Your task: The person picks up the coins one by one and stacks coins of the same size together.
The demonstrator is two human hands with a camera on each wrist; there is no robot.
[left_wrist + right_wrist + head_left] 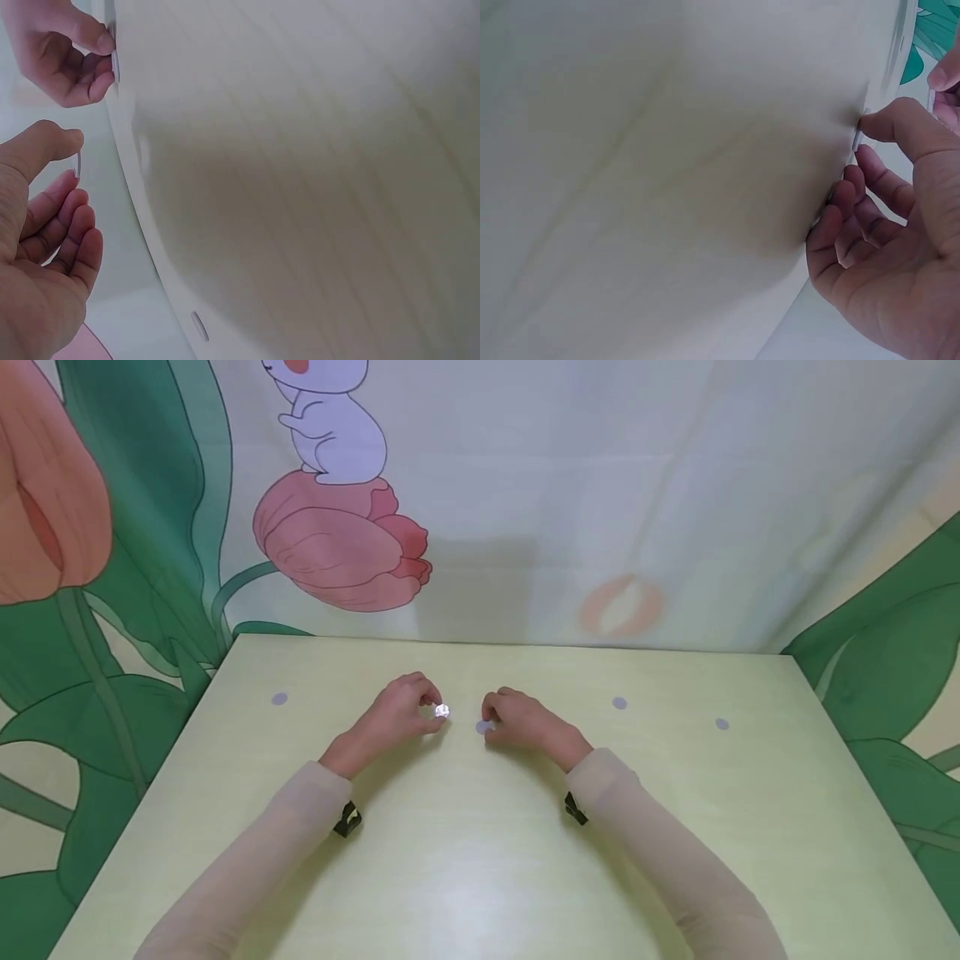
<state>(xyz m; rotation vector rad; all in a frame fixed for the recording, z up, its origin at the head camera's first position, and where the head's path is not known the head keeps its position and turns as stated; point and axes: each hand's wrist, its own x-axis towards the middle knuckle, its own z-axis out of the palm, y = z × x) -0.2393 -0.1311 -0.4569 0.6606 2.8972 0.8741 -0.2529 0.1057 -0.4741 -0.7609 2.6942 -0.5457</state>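
My left hand [395,710] holds a small, thin, clear disc [442,712] between thumb and forefinger, raised off the table and glinting in the head view. Seen from the left wrist, that disc [78,164] is edge-on, with the other fingers loosely curled below. Just to the right, my right hand [525,720] is low over the table, thumb and forefinger at the edges of another pale disc [482,727]. In the right wrist view this disc [857,139] lies between thumb and fingertip at the tabletop, the remaining fingertips close to the surface.
On the pale yellow table [465,843] lie more flat discs: one at the left [279,699], one right of centre [619,702] and one farther right [722,724]. Behind the table's back edge hangs a printed curtain [600,485].
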